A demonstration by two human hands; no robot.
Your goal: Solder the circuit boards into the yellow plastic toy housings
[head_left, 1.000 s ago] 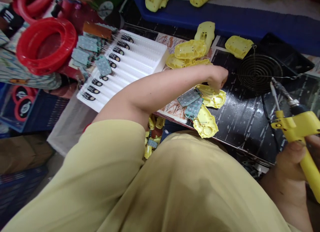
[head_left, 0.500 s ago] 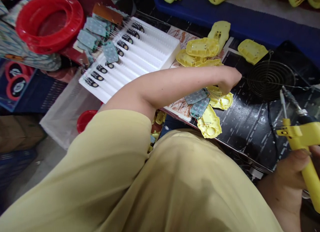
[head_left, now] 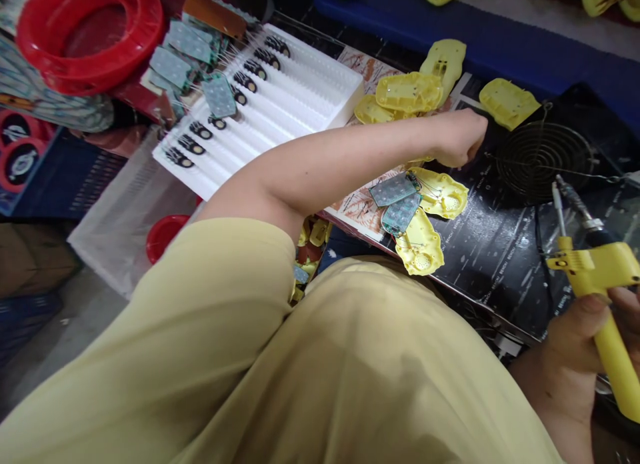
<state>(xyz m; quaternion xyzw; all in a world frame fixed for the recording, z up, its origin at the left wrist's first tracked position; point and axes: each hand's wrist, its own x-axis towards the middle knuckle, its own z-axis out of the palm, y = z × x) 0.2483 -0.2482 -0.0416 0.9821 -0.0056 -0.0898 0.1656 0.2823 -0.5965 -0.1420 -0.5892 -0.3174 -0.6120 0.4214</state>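
My left hand reaches across the bench, fingers curled shut just above two open yellow plastic shells that carry green circuit boards; what the fingers hold, if anything, is hidden. My right hand grips a yellow soldering gun at the right edge, its metal tip pointing up beside a round wire fan grille.
A white foam tray with small black parts and circuit boards lies at the upper left. More yellow shells are piled behind my left hand. Red plastic rings sit at the far left. A blue crate edge runs along the back.
My left hand has lifted a little off the shells and shifted to the right. The camera view has drifted leftward. The soldering gun stays in my right hand.
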